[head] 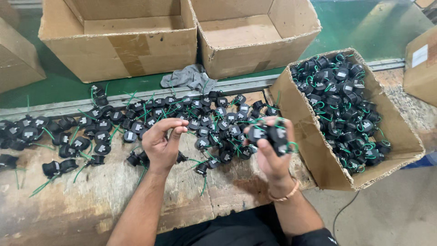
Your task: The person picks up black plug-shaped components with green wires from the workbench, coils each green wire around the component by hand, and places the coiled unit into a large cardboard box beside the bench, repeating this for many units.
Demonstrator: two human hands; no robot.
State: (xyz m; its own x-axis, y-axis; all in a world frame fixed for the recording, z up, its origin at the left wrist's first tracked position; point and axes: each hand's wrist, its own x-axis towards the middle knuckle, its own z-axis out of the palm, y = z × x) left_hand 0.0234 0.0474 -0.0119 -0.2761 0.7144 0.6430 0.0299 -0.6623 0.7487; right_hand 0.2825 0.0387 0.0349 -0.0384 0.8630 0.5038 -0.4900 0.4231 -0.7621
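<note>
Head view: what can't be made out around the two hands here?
- Right hand: count of black parts in its grip; fingers cover them.
- Left hand: whether the curled fingertips pinch anything; too small.
- Tilted box: parts deeper down, hidden by top layer.
- Two empty-looking boxes: cut by top edge.

Factory assembly bench (91,205); green conveyor belt (346,27); cardboard boxes (118,50) of parts.

The worn wooden desk (91,205) carries many small black parts with green wires (182,114), a grey cloth (191,77) and an open cardboard box (309,150).
</note>
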